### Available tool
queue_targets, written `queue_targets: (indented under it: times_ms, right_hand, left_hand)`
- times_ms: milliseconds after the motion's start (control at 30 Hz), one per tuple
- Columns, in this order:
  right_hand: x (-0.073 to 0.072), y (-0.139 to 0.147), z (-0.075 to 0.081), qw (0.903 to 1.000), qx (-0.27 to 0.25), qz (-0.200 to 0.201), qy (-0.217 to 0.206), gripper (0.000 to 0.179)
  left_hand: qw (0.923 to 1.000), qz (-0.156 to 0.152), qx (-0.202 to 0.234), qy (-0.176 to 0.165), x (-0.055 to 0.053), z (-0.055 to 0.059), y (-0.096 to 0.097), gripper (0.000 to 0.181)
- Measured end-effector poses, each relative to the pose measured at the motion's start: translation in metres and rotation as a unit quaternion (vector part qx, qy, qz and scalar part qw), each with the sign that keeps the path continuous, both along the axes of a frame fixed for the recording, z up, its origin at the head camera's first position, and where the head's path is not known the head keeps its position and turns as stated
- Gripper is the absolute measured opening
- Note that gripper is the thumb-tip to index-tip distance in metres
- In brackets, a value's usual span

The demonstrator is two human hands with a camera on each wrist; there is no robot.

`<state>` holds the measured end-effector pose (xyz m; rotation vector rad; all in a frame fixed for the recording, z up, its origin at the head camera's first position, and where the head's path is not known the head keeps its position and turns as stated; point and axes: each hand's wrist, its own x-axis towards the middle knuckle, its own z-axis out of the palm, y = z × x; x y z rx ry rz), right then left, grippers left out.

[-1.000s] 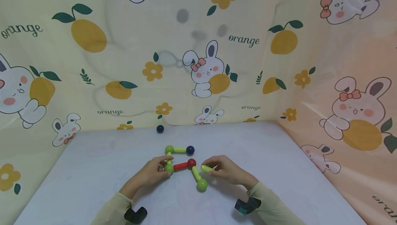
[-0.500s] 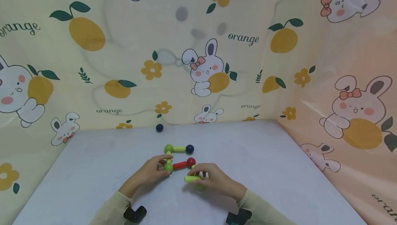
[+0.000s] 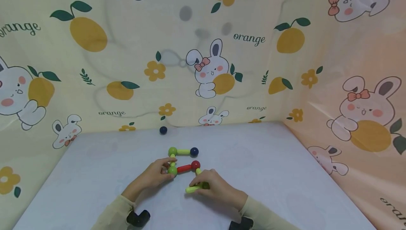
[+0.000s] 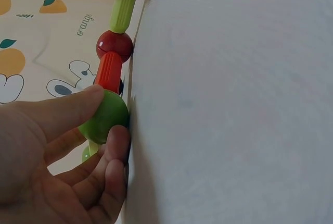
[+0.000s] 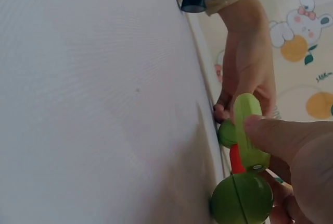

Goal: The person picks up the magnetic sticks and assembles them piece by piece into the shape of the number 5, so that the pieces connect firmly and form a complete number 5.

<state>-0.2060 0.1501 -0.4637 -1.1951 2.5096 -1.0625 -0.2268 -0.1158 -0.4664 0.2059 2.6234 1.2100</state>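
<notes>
A figure of sticks and balls lies on the white table [image 3: 95,173]. My left hand [image 3: 165,171] pinches its near-left green ball [image 3: 172,170] [image 4: 106,115] between thumb and fingers. From that ball a red stick [image 3: 184,168] [image 4: 109,72] runs to a red ball [image 3: 195,165] [image 4: 114,45]. A yellow-green stick [image 3: 198,172] goes on to a second green ball [image 5: 242,199], mostly hidden under my hand in the head view. My right hand [image 3: 203,187] grips a loose yellow-green stick [image 3: 192,189] [image 5: 247,130], one end right by that ball.
Farther back, a green ball [image 3: 172,151], a pale stick [image 3: 183,151] and a dark blue ball [image 3: 194,151] form the figure's far side. A loose dark blue ball [image 3: 163,130] lies by the back wall. Printed cloth walls enclose the table at back, left and right.
My right hand has carried the loose yellow-green stick from right of the red ball down and left to the near green ball. The left hand has stayed on its green ball.
</notes>
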Motion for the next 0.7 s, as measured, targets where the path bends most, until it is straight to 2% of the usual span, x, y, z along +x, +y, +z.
queue_targets:
  times_ms: [233,467,633,700]
  right_hand:
    - [0.000,0.001,-0.001,0.9987,0.048,-0.015,-0.007,0.021]
    - [-0.001,0.003,0.001,0.9988,0.046,-0.001,-0.016,0.023]
    - [-0.005,0.008,0.003,0.9978,0.053,-0.032,-0.024,0.026]
    - [-0.008,0.012,0.004,0.9957,0.059,-0.053,-0.048,0.029]
  left_hand:
    - [1.0000,0.000,-0.002,0.000,-0.001,0.000,0.000,0.054]
    - [1.0000,0.002,-0.004,0.000,-0.001,0.000,0.000,0.055]
    - [1.0000,0.003,-0.002,0.002,-0.001,0.000,0.000,0.055]
    - [1.0000,0.004,-0.001,0.001,-0.001,-0.001,0.000,0.055]
